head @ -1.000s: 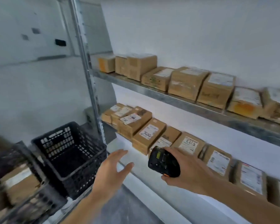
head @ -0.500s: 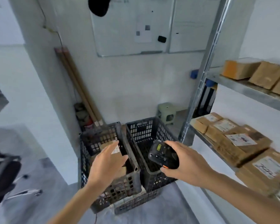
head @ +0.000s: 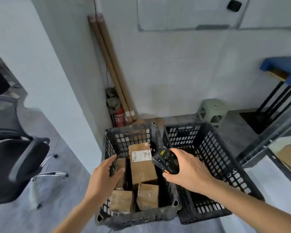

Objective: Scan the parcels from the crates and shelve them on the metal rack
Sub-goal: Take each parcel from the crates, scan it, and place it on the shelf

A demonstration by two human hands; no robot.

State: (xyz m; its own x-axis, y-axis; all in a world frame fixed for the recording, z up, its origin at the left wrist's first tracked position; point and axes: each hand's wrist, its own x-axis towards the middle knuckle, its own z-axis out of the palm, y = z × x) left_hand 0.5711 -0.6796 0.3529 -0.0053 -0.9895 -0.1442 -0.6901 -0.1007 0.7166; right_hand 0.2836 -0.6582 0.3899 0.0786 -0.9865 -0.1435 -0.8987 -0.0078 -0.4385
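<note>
Pick step in hand: brown cardboard parcels (head: 142, 167) are seen in the left black plastic crate (head: 133, 217), lower centre. Left hand (head: 102, 179), fingers spread and empty, is held over them. Black handheld scanner (head: 165, 163) is gripped by right hand (head: 188, 172). Next, one parcel needs grasping and scanning.

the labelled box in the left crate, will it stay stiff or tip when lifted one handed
The labelled box looks like taped cardboard with crisp edges, so probably stiff. It is long and leans on its neighbours, so it may swing if gripped at one end. The glossy tape might be a bit slippery.
</note>
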